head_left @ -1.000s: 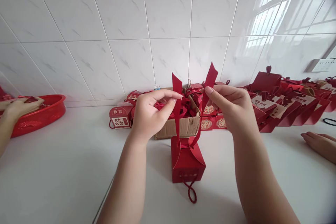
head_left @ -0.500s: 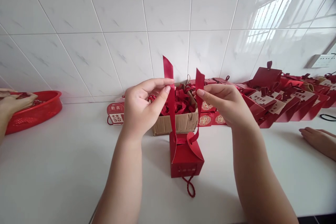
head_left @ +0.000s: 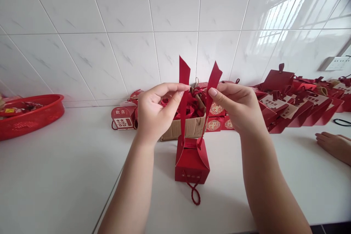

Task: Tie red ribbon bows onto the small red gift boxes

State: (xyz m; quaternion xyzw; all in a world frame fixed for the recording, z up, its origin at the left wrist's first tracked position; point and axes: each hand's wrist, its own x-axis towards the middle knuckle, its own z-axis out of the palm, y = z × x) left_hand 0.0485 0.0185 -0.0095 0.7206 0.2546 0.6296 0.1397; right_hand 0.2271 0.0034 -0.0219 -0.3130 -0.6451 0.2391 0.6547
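Note:
A small red gift box (head_left: 193, 161) stands on the white table, with a twisted red cord loop (head_left: 196, 194) hanging from its near side. A red ribbon (head_left: 184, 111) passes through the holes in its top flaps, and both ends rise upright. My left hand (head_left: 159, 111) pinches the left end between thumb and forefinger. The right end is pinched by my right hand (head_left: 236, 108), a little below its slanted tip. Both hands are above the box and do not touch it.
Behind the gift box sits a cardboard box (head_left: 175, 129) full of red ribbons. Several finished-looking red boxes (head_left: 298, 106) line the wall at right; another printed box (head_left: 122, 118) is left of centre. A red basin (head_left: 35, 120) stands far left. Another person's hand (head_left: 333, 146) rests at right.
My left hand and its ribbon end have shifted right. The right ribbon end is straighter and higher. The gift box has moved slightly left. The other person's hand over the basin has left view.

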